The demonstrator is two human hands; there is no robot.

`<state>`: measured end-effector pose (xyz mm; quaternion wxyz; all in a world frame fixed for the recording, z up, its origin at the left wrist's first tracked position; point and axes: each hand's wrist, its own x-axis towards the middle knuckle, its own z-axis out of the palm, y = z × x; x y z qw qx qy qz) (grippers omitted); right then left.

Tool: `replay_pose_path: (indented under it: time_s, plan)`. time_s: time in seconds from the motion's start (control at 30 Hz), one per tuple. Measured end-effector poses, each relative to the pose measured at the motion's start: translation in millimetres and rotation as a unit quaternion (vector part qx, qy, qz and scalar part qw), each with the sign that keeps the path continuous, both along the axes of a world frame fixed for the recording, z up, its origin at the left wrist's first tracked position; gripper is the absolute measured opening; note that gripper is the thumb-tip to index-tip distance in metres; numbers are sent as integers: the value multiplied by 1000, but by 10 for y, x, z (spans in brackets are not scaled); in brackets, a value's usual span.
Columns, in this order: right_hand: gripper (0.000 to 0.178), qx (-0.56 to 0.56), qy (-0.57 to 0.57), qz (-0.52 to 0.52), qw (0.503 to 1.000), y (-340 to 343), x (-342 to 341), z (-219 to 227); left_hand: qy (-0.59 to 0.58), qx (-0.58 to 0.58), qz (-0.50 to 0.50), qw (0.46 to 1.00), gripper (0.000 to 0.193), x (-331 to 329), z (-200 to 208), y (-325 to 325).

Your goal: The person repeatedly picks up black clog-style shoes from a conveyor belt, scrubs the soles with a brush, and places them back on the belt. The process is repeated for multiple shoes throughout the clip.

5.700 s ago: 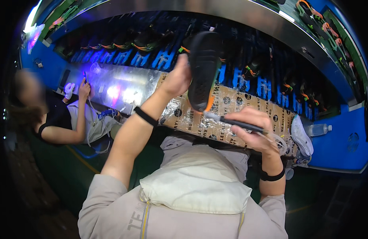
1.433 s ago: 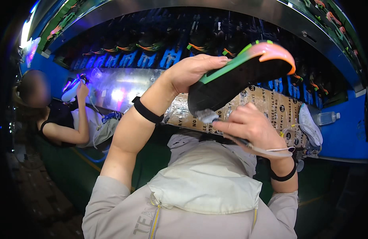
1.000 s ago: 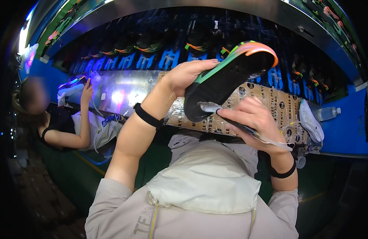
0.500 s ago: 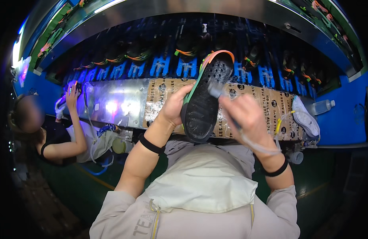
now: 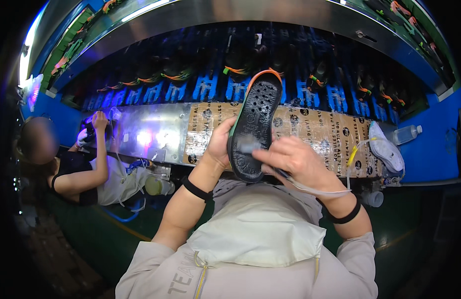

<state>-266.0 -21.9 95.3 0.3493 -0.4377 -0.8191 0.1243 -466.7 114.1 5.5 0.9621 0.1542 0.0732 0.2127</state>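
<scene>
My left hand (image 5: 220,145) is closed around the left edge of a black shoe sole (image 5: 259,115), held up in front of my waist with its toe end pointing away. An orange and green rim runs along its edge, and small holes pattern its wet-looking face. A brush (image 5: 248,144) touches the lower half of that face, its pale bristles blurred by motion. My right hand (image 5: 301,160) grips the brush, fingers closed round its handle. A clear tube (image 5: 317,190) runs from the brush beneath my right wrist.
A cardboard-covered bench (image 5: 315,130) lies beyond the sole, with bare metal to its left. Shoe parts (image 5: 176,74) sit on blue holders behind. A grey-white shoe-shaped item (image 5: 386,147) and a clear bottle (image 5: 407,133) stand right. A co-worker (image 5: 78,172) sits at left.
The brush and my right hand have moved from the sole's upper half down toward its near end. The sole has turned slightly more upright. The co-worker's raised hand has shifted.
</scene>
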Motion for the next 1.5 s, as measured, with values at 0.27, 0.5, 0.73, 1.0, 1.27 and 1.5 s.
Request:
replay_pose_path:
  time_s: [0.27, 0.5, 0.73, 1.0, 1.27, 1.5]
  plan:
    - [37, 15, 214, -182, 960, 34, 59, -14, 23, 5, 45, 999, 72, -151, 121, 77]
    - [34, 12, 234, -295, 926, 95, 131, -623, -55, -129, 277, 950, 81, -751, -403, 1]
    - [35, 19, 220, -362, 906, 67, 572, -1820, -53, -43, 106, 992, 84, -1064, -290, -277]
    - [36, -13, 207, -365, 907, 102, 529, -1805, -30, 230, 29, 972, 88, -200, 1962, 448]
    - [35, 5, 209, -362, 909, 129, 551, -1824, 150, 404, 232, 872, 54, 632, 2053, 827]
    - [33, 1, 207, -356, 911, 139, 570, -1923, 260, 716, 530, 373, 32, 352, 2181, 1130]
